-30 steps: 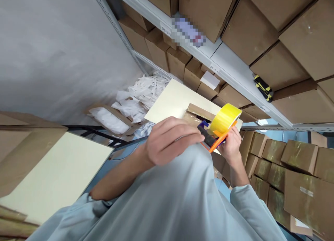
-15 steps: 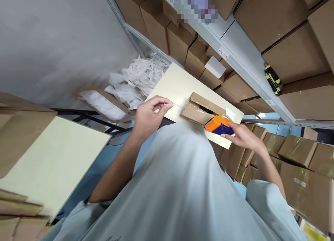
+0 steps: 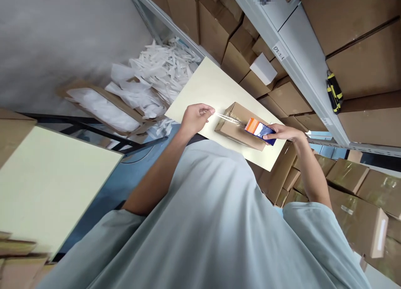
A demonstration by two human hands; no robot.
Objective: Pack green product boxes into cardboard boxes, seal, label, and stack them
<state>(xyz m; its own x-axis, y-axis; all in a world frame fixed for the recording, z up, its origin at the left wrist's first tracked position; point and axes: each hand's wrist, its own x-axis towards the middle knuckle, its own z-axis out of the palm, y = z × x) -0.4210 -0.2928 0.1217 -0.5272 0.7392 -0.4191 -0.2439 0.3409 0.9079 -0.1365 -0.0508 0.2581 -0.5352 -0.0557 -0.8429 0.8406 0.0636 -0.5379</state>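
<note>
A small brown cardboard box [image 3: 239, 132] lies on the pale cream board [image 3: 203, 84] in front of me. Just beyond the box's left end, my left hand [image 3: 197, 118] pinches the end of a strip of clear tape [image 3: 227, 117]. The strip stretches from those fingers across the box top to an orange and blue tape dispenser [image 3: 260, 130]. My right hand [image 3: 282, 133] is closed around the dispenser's blue end, holding it over the right part of the box. The fingers beneath the dispenser are partly hidden.
Crumpled white packing paper [image 3: 169, 67] is heaped past the board's far left edge. Shelving [image 3: 300, 67] packed with cartons runs along the right, with a black and yellow tool [image 3: 334, 92] on it. Stacked cartons [image 3: 354, 214] stand at lower right; another cream tabletop [image 3: 59, 176] is at left.
The dispenser has turned and now sits over the box's right part, with clear tape stretched along the top. The top gap seen earlier no longer shows. My left hand has shifted slightly right.
</note>
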